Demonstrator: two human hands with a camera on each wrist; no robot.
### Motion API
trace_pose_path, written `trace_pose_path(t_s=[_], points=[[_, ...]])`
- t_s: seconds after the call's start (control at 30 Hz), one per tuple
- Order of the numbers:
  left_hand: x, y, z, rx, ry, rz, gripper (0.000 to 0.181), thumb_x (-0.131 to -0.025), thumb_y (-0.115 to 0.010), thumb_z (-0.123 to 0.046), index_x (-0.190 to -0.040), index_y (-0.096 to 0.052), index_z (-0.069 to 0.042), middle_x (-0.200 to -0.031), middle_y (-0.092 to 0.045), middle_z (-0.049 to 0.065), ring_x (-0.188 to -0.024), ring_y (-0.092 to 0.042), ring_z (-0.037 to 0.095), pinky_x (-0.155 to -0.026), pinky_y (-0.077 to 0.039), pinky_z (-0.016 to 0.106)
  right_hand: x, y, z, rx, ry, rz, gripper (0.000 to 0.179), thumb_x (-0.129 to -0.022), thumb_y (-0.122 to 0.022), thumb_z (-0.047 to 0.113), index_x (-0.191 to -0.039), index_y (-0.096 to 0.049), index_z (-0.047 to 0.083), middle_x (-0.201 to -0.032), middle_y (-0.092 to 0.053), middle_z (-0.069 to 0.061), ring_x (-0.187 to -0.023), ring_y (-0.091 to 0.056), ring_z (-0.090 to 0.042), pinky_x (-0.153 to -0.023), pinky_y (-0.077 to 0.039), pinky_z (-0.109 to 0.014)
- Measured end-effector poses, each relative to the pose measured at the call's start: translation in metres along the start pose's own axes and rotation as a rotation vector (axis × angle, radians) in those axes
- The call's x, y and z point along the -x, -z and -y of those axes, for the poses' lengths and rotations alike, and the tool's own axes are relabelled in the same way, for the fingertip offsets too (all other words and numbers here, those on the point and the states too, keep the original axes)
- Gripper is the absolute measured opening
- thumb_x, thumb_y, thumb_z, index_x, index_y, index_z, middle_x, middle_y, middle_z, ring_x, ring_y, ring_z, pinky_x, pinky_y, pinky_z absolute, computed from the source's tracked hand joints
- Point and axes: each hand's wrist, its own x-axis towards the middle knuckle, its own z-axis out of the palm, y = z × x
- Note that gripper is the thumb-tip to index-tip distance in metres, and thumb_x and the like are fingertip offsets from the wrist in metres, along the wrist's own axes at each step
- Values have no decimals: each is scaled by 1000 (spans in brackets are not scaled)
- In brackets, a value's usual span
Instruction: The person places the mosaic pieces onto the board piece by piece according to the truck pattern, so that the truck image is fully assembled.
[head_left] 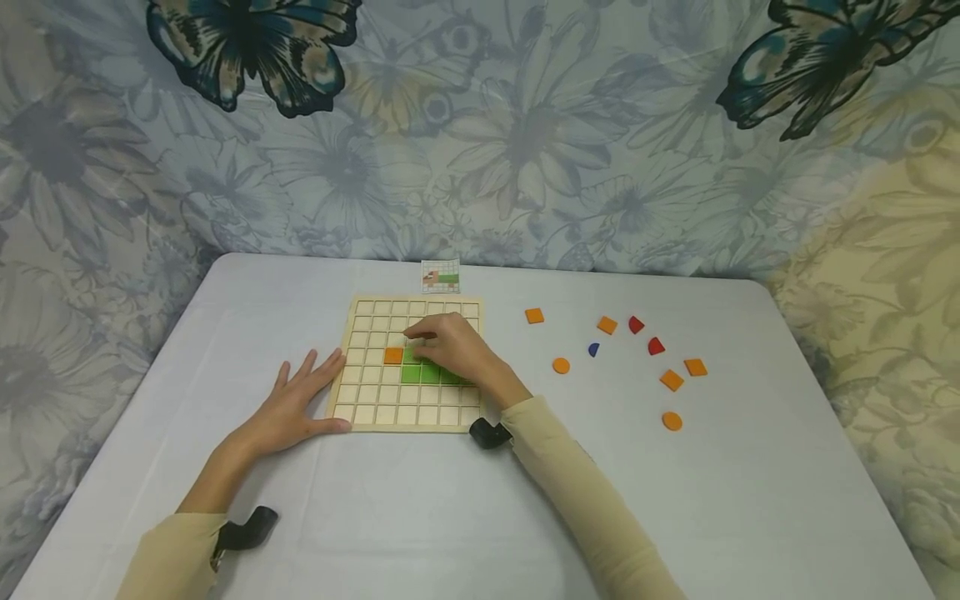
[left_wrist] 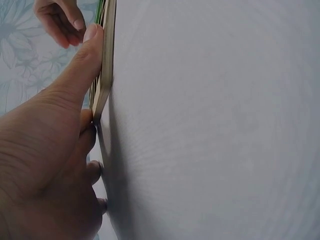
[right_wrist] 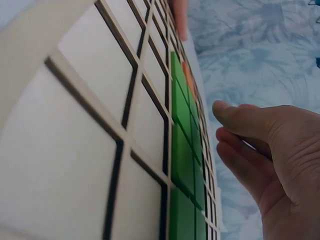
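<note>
1. left hand (head_left: 298, 406): fingers spread wide, touching wooden grid board (head_left: 387, 414).
2. right hand (head_left: 453, 343): fingertips narrowly apart, above green tiles (head_left: 430, 374) seated in board.
3. printed card (head_left: 440, 277) beyond board: too small to read.

Grid bd. (head_left: 408, 414) looks like matt wood; green tiles (right_wrist: 183, 152) smooth; tbl. (head_left: 450, 517) smooth, matt; backdrop (head_left: 525, 142) prob. printed cloth; R sleeve (head_left: 585, 492) matt cloth.

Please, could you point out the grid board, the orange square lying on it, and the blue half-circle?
Grid board (head_left: 386, 414), head view: a bare cell, nearest row.
Orange square (head_left: 393, 356), head view: middle of top face.
Blue half-circle (head_left: 594, 350), head view: middle of top face.
</note>
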Motion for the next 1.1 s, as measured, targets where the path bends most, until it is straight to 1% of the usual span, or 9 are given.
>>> trace_pose_path(t_s=[0.1, 0.3, 0.47, 0.6, 0.93, 1.1], points=[[0, 0, 0, -2, 1, -2, 106, -76, -76, -55, -156, -24, -7, -162, -18, 13, -149, 0, 42, -115, 12, 59, 3, 6, -5, -13, -16, -13, 27, -88, -73, 9, -116, -72, 6, -114, -72, -5, -105, -66, -18, -91, -52, -25], [1, -1, 0, -7, 5, -5, 106, -76, -76, -55, -156, -24, -7, -162, -18, 13, -148, 0, 42, -115, 12, 60, 9, 16, -16, -58, -19, -23, 28, -89, -72, 8, -116, -72, 3, -115, -71, -7, -107, -66, -19, -93, -52, -25], [1, -1, 0, -2, 2, -9, 106, -76, -77, -55, -155, -25, -6, -162, -19, 13, -148, -1, 42, -115, 12, 59, 15, 26, -25, -100, -17, -61, 29, -87, -73, 4, -116, -71, 0, -115, -71, -9, -107, -67, -22, -93, -51, -22], [0, -2, 0, -8, -3, -12, 106, -76, -76, -55, -155, -25, -7, -162, -19, 13, -148, -1, 42, -115, 12, 60, 21, 33, -32, -121, -35, -86, 29, -87, -73, 3, -116, -71, 0, -115, -71, -11, -108, -66, -24, -94, -51, -24], [0, -2, 2, -6, -6, -7, 106, -77, -76, -55, -156, -23, -8, -162, -18, 13, -149, 0, 41, -116, 12, 58, 35, 55, -46, -98, -72, -157, 28, -87, -73, 3, -115, -71, -1, -113, -71, -11, -107, -67, -25, -95, -52, -33], [0, -2, 3, -2, -9, -5, 106, -77, -76, -55, -156, -23, -8, -162, -18, 12, -149, 0, 42, -116, 12, 58, 42, 66, -56, -84, -126, -189, 29, -86, -74, 4, -115, -71, 0, -114, -71, -11, -107, -67, -25, -95, -52, -34]])
